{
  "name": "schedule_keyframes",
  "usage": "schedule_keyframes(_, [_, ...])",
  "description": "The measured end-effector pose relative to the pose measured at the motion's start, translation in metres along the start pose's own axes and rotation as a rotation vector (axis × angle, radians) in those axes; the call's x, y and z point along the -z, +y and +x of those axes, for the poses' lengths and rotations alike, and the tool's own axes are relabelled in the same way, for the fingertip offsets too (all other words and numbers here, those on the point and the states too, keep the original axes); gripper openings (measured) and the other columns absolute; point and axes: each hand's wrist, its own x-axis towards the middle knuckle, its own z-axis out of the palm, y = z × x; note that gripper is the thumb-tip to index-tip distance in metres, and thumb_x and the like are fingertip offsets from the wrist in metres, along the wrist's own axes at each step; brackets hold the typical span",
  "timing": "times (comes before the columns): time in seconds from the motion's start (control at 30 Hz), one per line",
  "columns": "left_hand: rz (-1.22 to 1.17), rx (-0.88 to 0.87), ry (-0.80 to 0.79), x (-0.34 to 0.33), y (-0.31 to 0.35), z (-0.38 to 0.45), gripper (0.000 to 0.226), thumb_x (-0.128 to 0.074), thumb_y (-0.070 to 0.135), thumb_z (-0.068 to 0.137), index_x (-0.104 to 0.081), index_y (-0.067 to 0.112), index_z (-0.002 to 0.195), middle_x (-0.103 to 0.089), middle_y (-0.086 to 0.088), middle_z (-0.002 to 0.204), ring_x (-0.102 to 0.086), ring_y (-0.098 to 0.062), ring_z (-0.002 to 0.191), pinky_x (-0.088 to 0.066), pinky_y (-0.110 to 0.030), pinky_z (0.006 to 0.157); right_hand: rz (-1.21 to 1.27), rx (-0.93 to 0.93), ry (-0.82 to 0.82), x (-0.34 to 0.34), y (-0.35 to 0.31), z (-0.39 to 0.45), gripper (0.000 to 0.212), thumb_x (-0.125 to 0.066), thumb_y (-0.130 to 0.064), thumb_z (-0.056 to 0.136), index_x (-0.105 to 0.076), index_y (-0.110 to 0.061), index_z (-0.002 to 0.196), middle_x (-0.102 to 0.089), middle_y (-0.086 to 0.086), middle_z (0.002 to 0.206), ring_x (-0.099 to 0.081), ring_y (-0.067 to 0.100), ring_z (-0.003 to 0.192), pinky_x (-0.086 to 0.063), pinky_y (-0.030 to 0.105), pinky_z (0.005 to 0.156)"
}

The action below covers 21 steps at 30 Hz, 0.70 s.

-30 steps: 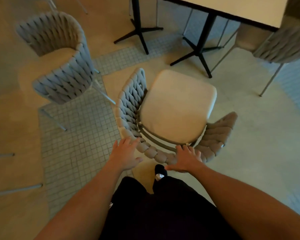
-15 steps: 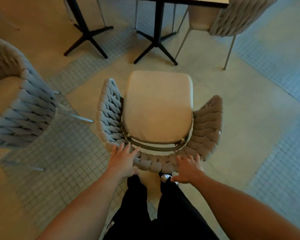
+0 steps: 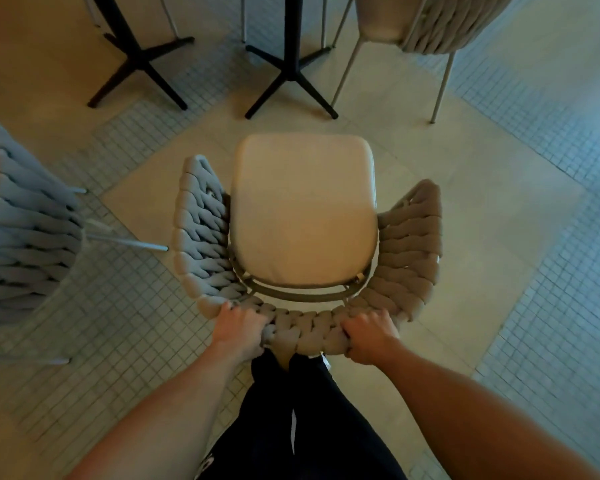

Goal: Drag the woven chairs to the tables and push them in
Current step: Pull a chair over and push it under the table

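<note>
1. Far left: a second woven chair point(image 3: 25, 244) is seen at the frame edge, well apart from the hands, not held. It is judged to be a later job.
2. Left hand point(image 3: 240, 329): fingers are curled over the top rim of the backrest, clamped on the woven band at its left rear curve.
3. Centre: the held woven chair point(image 3: 303, 209) stands on the tiled floor point(image 3: 499, 209), directly ahead of the grip. The seat cushion point(image 3: 303, 206) points away from the body, backrest nearest the legs.
4. Right hand point(image 3: 369, 336): fingers are wrapped round the same rim at the right rear curve. Both hands sit at roughly equal reach, spaced evenly about the chair's centre line; neither is clearly nearer.
5. Key relation: the chair's front-to-back axis is lined up almost straight at the black table base point(image 3: 291, 74) beyond the seat front. The seat front and base are near but apart, with bare floor between. The table top is not in view, so clearance under it cannot be told.
6. Judgement: a straight forward push is called for, equal force on both hands. A slight steer may be needed so the front legs straddle the base feet.
7. Far right: a third woven chair point(image 3: 440, 26) is seen already close to the table, beside the path; contact with its legs is a risk if the push drifts right.
</note>
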Motion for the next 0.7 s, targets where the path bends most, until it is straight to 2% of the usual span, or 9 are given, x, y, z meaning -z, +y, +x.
schedule_keyframes(0.27, [0.011, 0.068, 0.035, 0.028, -0.024, 0.023, 0.032, -0.069, 0.043, 0.081, -0.066, 0.035, 0.112, -0.068, 0.005, 0.107, -0.061, -0.021, 0.11, -0.036, -0.039, 0.098, 0.016, 0.006, 0.015, 0.034, 0.004, 0.029, 0.033, -0.061, -0.03, 0.09, -0.063, -0.024, 0.122, -0.065, 0.003, 0.123, -0.06, 0.029, 0.117, -0.038, 0.049, 0.105])
schedule_keyframes(0.47, [0.006, 0.087, 0.059, 0.059, -0.036, 0.051, 0.031, -0.068, 0.043, 0.08, -0.066, 0.036, 0.11, -0.068, 0.007, 0.105, -0.062, -0.019, 0.106, -0.039, -0.038, 0.095, -0.007, 0.005, 0.043, 0.066, 0.023, 0.056, 0.032, -0.063, -0.031, 0.09, -0.063, -0.023, 0.121, -0.064, 0.002, 0.12, -0.061, 0.028, 0.115, -0.039, 0.047, 0.101])
schedule_keyframes(0.7, [0.018, 0.105, 0.078, 0.109, -0.054, 0.091, 0.029, -0.068, 0.043, 0.085, -0.064, 0.032, 0.111, -0.068, 0.003, 0.112, -0.061, -0.021, 0.112, -0.036, -0.039, 0.101, 0.019, -0.006, 0.028, 0.116, 0.048, 0.095, 0.03, -0.061, -0.028, 0.091, -0.063, -0.023, 0.121, -0.065, 0.003, 0.121, -0.061, 0.028, 0.115, -0.037, 0.05, 0.105])
